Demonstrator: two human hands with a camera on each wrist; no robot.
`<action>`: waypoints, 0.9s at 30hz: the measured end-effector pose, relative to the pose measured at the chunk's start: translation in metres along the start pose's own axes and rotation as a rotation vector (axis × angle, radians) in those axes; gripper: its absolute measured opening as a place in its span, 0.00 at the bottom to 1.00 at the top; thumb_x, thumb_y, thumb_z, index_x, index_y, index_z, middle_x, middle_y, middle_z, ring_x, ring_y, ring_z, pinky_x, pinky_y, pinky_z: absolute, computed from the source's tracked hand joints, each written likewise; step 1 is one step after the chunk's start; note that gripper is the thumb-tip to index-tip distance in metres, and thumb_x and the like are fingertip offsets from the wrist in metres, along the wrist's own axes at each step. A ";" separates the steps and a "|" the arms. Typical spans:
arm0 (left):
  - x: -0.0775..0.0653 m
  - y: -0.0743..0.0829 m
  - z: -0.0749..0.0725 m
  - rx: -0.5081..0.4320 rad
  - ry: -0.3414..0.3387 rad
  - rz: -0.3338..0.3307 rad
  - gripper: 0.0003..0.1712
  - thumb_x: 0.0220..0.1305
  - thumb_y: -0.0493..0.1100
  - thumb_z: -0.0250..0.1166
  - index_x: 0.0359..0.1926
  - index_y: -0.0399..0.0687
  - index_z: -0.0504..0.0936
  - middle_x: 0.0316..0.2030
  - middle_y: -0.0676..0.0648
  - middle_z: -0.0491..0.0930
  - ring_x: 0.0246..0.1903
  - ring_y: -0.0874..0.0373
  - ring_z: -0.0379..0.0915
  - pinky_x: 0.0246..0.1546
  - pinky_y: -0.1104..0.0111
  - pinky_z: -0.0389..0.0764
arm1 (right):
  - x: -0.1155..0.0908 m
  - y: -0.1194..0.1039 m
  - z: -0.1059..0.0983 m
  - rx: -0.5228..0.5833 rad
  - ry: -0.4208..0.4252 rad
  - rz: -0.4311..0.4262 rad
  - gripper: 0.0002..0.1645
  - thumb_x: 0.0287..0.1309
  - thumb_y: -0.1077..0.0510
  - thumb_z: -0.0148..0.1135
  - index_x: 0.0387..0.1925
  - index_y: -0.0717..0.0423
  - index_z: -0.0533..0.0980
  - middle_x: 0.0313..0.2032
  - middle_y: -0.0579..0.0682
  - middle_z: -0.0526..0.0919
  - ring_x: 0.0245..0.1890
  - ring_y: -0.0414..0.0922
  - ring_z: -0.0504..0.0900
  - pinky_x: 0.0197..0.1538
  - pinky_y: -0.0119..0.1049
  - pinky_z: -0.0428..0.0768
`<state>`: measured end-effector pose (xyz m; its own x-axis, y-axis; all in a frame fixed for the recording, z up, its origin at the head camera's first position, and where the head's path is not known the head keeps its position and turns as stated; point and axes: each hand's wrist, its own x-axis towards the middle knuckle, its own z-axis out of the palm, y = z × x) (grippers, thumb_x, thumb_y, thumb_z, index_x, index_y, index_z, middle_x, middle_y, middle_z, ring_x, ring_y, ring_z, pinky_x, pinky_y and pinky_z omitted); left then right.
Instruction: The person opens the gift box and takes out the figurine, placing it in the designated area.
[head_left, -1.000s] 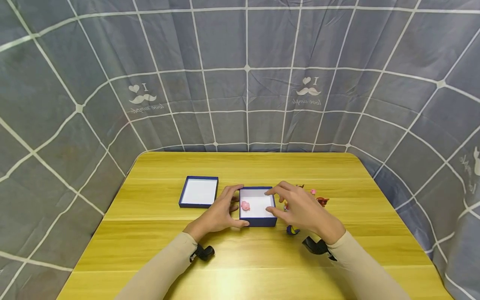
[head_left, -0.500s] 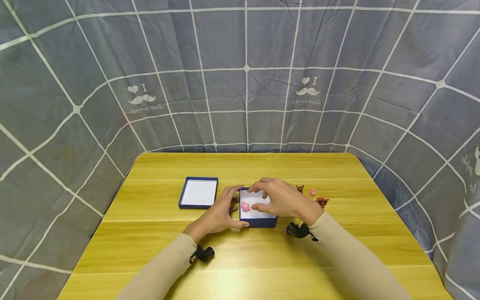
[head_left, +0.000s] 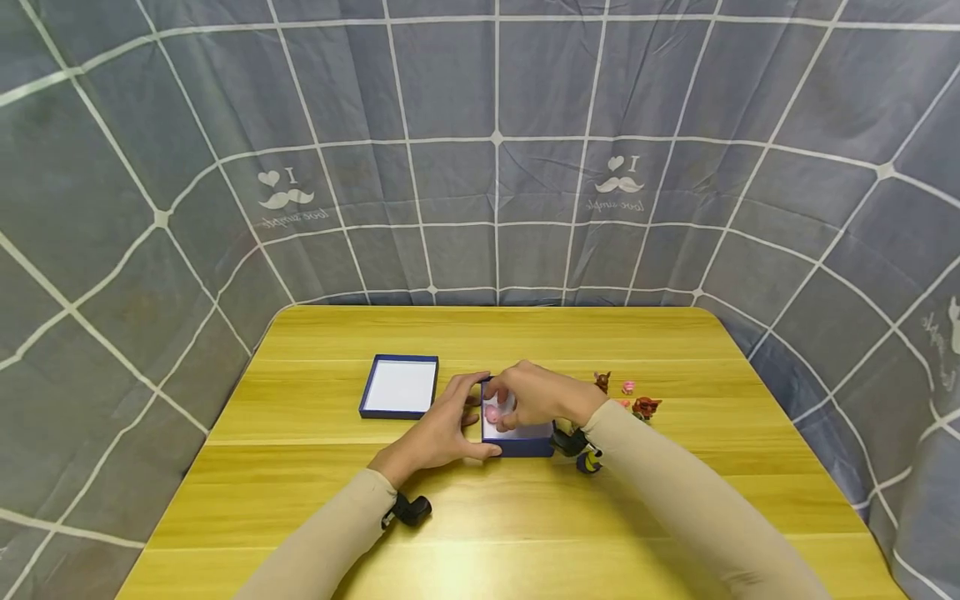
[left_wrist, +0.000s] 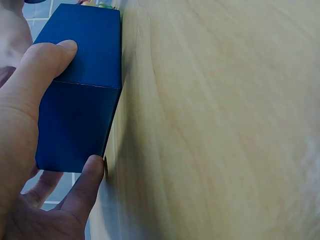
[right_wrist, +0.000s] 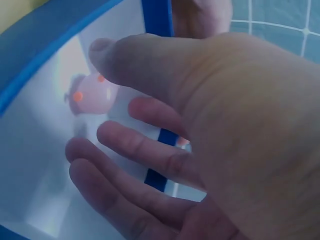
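Observation:
A dark blue box (head_left: 521, 448) with a white inside stands uncovered on the table. My left hand (head_left: 437, 429) grips its left side, thumb on the front wall (left_wrist: 97, 55) and the other fingers at the side and back. Inside the box, near its left wall, lies a small round pink toy (head_left: 492, 414), seen as a pale pink body with orange spots in the right wrist view. My right hand (head_left: 545, 395) reaches into the box over this pink toy (right_wrist: 92, 95). Its thumb (right_wrist: 107, 55) hangs close to the toy, and its fingers stay spread apart from the thumb.
A shallow blue lid (head_left: 398, 387) with a white inside lies left of the box. To the right are a brown figurine (head_left: 602, 381), a small pink piece (head_left: 628, 387), a red-brown figurine (head_left: 646, 407) and a blue-and-yellow one (head_left: 588, 462). A grey checked curtain (head_left: 450, 183) surrounds the table.
From the box's right side, my right hand has moved left and down into the box, to the pink toy. My left hand keeps its hold on the box.

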<state>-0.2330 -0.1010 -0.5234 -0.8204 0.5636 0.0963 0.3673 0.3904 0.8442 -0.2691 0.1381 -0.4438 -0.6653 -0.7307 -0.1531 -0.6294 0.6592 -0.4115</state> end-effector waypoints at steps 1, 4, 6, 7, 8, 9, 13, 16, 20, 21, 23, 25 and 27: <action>0.000 0.000 0.000 0.005 0.002 0.004 0.72 0.64 0.51 0.91 0.95 0.48 0.54 0.87 0.41 0.60 0.79 0.44 0.76 0.80 0.58 0.85 | 0.002 0.001 0.000 -0.017 -0.006 -0.005 0.27 0.71 0.53 0.84 0.66 0.57 0.89 0.49 0.53 0.97 0.38 0.38 0.92 0.52 0.39 0.95; 0.000 0.000 0.000 0.020 0.008 0.010 0.71 0.63 0.52 0.92 0.94 0.47 0.54 0.87 0.41 0.60 0.78 0.44 0.76 0.79 0.57 0.86 | 0.007 0.002 0.000 -0.048 -0.020 -0.009 0.24 0.72 0.53 0.84 0.64 0.58 0.90 0.44 0.49 0.97 0.38 0.39 0.92 0.52 0.40 0.95; 0.001 0.000 -0.001 0.032 0.011 0.006 0.72 0.63 0.52 0.92 0.94 0.48 0.54 0.87 0.41 0.61 0.78 0.45 0.77 0.79 0.58 0.86 | 0.010 0.002 0.000 -0.059 -0.026 -0.002 0.22 0.73 0.53 0.83 0.62 0.57 0.91 0.43 0.48 0.98 0.38 0.39 0.92 0.53 0.39 0.95; 0.001 0.000 -0.001 0.035 0.011 0.005 0.72 0.63 0.52 0.92 0.94 0.49 0.54 0.87 0.42 0.61 0.78 0.46 0.77 0.79 0.58 0.86 | 0.011 0.002 0.000 -0.064 -0.031 0.006 0.21 0.73 0.53 0.83 0.62 0.56 0.92 0.43 0.47 0.98 0.38 0.39 0.92 0.53 0.39 0.95; 0.001 0.001 -0.001 0.034 0.010 0.002 0.72 0.62 0.52 0.92 0.95 0.49 0.54 0.87 0.42 0.60 0.78 0.46 0.77 0.79 0.59 0.86 | 0.012 0.002 0.000 -0.068 -0.035 0.014 0.20 0.73 0.53 0.83 0.61 0.56 0.92 0.42 0.46 0.98 0.39 0.38 0.91 0.52 0.38 0.94; 0.001 0.001 -0.001 0.036 0.012 0.006 0.72 0.62 0.52 0.92 0.94 0.49 0.54 0.87 0.42 0.61 0.77 0.46 0.77 0.79 0.58 0.86 | 0.014 0.002 0.000 -0.072 -0.040 0.020 0.20 0.72 0.53 0.84 0.60 0.55 0.93 0.42 0.46 0.98 0.39 0.38 0.91 0.51 0.37 0.94; 0.000 0.001 -0.002 0.044 0.008 0.003 0.72 0.63 0.52 0.92 0.94 0.50 0.54 0.87 0.42 0.61 0.77 0.47 0.77 0.79 0.59 0.86 | 0.018 0.002 0.004 -0.071 -0.046 0.028 0.16 0.72 0.56 0.84 0.57 0.54 0.94 0.40 0.46 0.97 0.37 0.37 0.89 0.46 0.34 0.92; 0.000 0.001 -0.001 0.045 0.008 0.003 0.71 0.63 0.52 0.92 0.94 0.52 0.55 0.87 0.42 0.61 0.78 0.47 0.77 0.79 0.60 0.85 | 0.020 0.001 0.007 -0.054 -0.038 0.020 0.13 0.73 0.58 0.83 0.54 0.56 0.94 0.39 0.48 0.97 0.35 0.36 0.89 0.43 0.32 0.92; 0.000 0.001 0.000 0.053 0.012 0.006 0.70 0.63 0.52 0.92 0.93 0.54 0.56 0.87 0.41 0.61 0.77 0.47 0.77 0.80 0.59 0.85 | 0.020 0.000 0.008 -0.036 -0.028 0.016 0.09 0.75 0.58 0.82 0.51 0.56 0.94 0.39 0.49 0.97 0.35 0.35 0.90 0.44 0.31 0.92; 0.000 0.001 0.000 0.056 0.012 0.006 0.70 0.63 0.53 0.92 0.93 0.55 0.56 0.87 0.41 0.61 0.77 0.47 0.77 0.80 0.59 0.85 | 0.020 0.000 0.008 -0.034 -0.026 0.014 0.08 0.75 0.58 0.81 0.50 0.56 0.94 0.39 0.48 0.97 0.35 0.35 0.90 0.44 0.30 0.92; 0.000 0.002 -0.001 0.059 0.013 0.004 0.70 0.63 0.53 0.92 0.93 0.55 0.56 0.87 0.42 0.61 0.77 0.48 0.77 0.80 0.59 0.85 | 0.021 0.001 0.007 -0.035 -0.019 0.005 0.06 0.76 0.59 0.80 0.49 0.55 0.94 0.38 0.48 0.97 0.34 0.34 0.89 0.43 0.30 0.91; 0.000 0.002 -0.001 0.048 0.013 0.009 0.70 0.63 0.53 0.92 0.94 0.54 0.56 0.87 0.41 0.61 0.77 0.47 0.77 0.80 0.58 0.85 | 0.021 0.002 0.006 -0.040 -0.015 -0.006 0.05 0.76 0.59 0.80 0.48 0.55 0.94 0.38 0.48 0.97 0.33 0.34 0.88 0.42 0.29 0.90; 0.000 0.002 -0.002 0.037 0.009 0.006 0.70 0.63 0.53 0.92 0.94 0.53 0.56 0.87 0.41 0.61 0.77 0.47 0.77 0.80 0.59 0.85 | 0.022 0.003 0.005 -0.046 -0.012 -0.020 0.04 0.76 0.59 0.80 0.47 0.55 0.95 0.37 0.48 0.97 0.33 0.33 0.88 0.41 0.28 0.89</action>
<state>-0.2331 -0.1018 -0.5207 -0.8220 0.5594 0.1063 0.3879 0.4134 0.8238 -0.2832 0.1234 -0.4526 -0.6481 -0.7454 -0.1560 -0.6603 0.6520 -0.3727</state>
